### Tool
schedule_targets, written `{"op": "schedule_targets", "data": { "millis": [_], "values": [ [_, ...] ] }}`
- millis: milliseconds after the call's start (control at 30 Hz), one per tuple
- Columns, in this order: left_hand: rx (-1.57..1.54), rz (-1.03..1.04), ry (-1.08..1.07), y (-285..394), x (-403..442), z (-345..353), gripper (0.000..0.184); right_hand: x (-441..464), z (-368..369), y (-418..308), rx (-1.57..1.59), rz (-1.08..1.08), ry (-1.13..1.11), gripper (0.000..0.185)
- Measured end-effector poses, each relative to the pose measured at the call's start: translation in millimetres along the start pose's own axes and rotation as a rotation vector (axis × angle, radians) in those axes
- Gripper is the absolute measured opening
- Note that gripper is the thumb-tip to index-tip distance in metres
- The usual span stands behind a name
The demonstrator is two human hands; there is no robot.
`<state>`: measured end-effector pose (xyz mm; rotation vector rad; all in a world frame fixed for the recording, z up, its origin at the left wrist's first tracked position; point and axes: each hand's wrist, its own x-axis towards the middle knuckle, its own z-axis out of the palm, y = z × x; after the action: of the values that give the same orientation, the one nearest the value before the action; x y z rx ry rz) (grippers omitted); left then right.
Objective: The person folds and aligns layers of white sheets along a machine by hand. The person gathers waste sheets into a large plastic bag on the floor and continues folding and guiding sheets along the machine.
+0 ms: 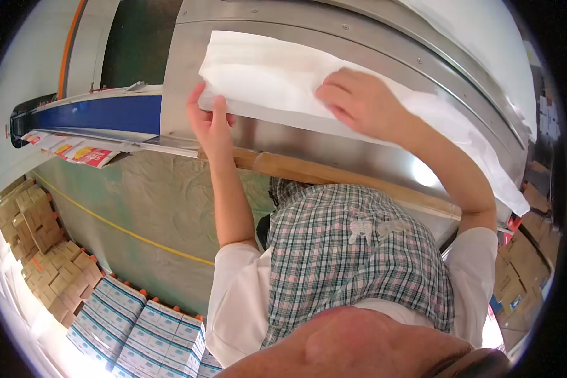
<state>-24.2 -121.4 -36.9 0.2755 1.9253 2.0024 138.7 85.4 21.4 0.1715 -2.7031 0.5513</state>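
A long white sheet (264,69) of thin cloth or paper lies lengthwise across a metal worktop (264,133), with folds along its near side. My left hand (211,120) is at the sheet's left end, thumb and index finger apart by its near corner. Farther right, my right hand (362,104) rests over the sheet with its fingers curled together onto the material. Its fingertips are partly hidden, though they appear to pinch the sheet. Past my right forearm, the white material runs on toward the worktop's right end.
A blue conveyor belt (101,115) adjoins the worktop on the left, with printed packaging (85,151) beside it. A wooden strip (296,169) edges the worktop near my apron. Brown cartons (60,277) and blue-white boxes (138,331) stand stacked on the floor, lower left.
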Motion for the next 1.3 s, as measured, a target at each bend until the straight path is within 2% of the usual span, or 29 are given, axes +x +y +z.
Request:
{"op": "schedule_targets", "data": {
  "millis": [67,100,167,200,267,300,367,500,567,600,667,700,767,800,867,900,967,1100,1167,1200,1267,1300],
  "values": [
    [0.035,0.001,-0.012,-2.4,0.8,-0.6,0.036,-5.4,8.6,-5.0,0.236,0.239,-0.175,0.026],
    [0.035,0.0,-0.012,-2.1,0.8,0.0,0.036,-1.6,10.6,1.4,0.236,0.24,-0.175,0.026],
    [0.023,0.002,-0.009,-0.2,0.7,2.0,0.037,12.9,16.3,24.1,0.731,0.664,-0.342,0.029],
    [0.023,0.005,-0.008,0.9,0.6,2.9,0.037,22.6,15.2,26.4,0.73,0.661,-0.341,0.029],
    [-0.016,0.005,-0.006,4.4,0.9,3.5,0.038,48.6,12.8,26.0,0.978,0.907,-0.427,0.033],
    [-0.016,0.01,-0.007,6.0,1.9,2.7,0.038,57.9,15.4,25.9,0.977,0.903,-0.424,0.033],
    [0.005,0.039,-0.017,8.2,1.8,0.6,0.038,73.6,20.7,26.5,0.992,0.934,-0.555,0.041],
    [0.04,0.028,0.003,20.7,1.1,1.8,0.038,96.6,28.6,39.4,0.994,0.922,-0.691,0.044],
    [0.072,0.021,-0.007,23.7,2.9,-0.5,0.038,103.9,29.9,43.4,0.785,0.879,-0.832,0.04],
    [0.069,0.02,-0.003,22.8,3.5,-1.4,0.038,102.7,35.6,43.7,0.782,0.877,-0.836,0.04],
    [0.054,0.053,-0.05,20.4,6.6,-1.9,0.037,96.5,51.9,43.5,0.285,0.672,-0.5,0.037],
    [0.052,0.053,-0.05,19.1,7.3,-1.2,0.037,96.6,52.0,39.5,0.283,0.672,-0.5,0.037],
    [0.005,0.044,-0.053,15.4,8.2,0.1,0.032,92.0,52.7,26.4,0.414,0.45,-0.453,0.027],
    [0.006,0.043,-0.053,15.0,8.0,-0.3,0.032,90.4,52.8,17.3,0.415,0.451,-0.453,0.027],
    [0.045,0.035,-0.053,13.8,6.6,-1.1,0.024,84.9,51.7,-2.8,0.133,0.19,-0.09,0.016],
    [0.045,0.034,-0.048,8.7,6.9,-3.8,0.024,80.7,51.0,-12.7,0.135,0.186,-0.093,0.016],
    [-0.011,0.02,-0.099,-4.0,8.0,-8.7,0.017,71.6,49.9,-25.9,-0.035,-0.051,0.037,0.016],
    [-0.007,0.015,-0.155,-1.1,8.0,-3.8,0.015,66.4,61.5,-4.5,-0.119,0.024,0.065,0.018],
    [0.022,0.021,-0.166,-0.2,7.0,-4.1,0.015,68.0,59.4,3.4,0.052,0.329,0.28,0.021],
    [0.022,0.02,-0.165,0.6,6.2,-4.2,0.015,69.7,59.1,9.4,0.052,0.329,0.28,0.021],
    [-0.033,-0.029,-0.112,2.2,5.6,-1.4,0.013,73.1,54.7,20.5,0.5,0.786,-0.082,0.037],
    [-0.036,-0.029,-0.117,2.3,5.4,-0.1,0.013,76.5,47.9,20.3,0.496,0.789,-0.079,0.037]
  ]
}}
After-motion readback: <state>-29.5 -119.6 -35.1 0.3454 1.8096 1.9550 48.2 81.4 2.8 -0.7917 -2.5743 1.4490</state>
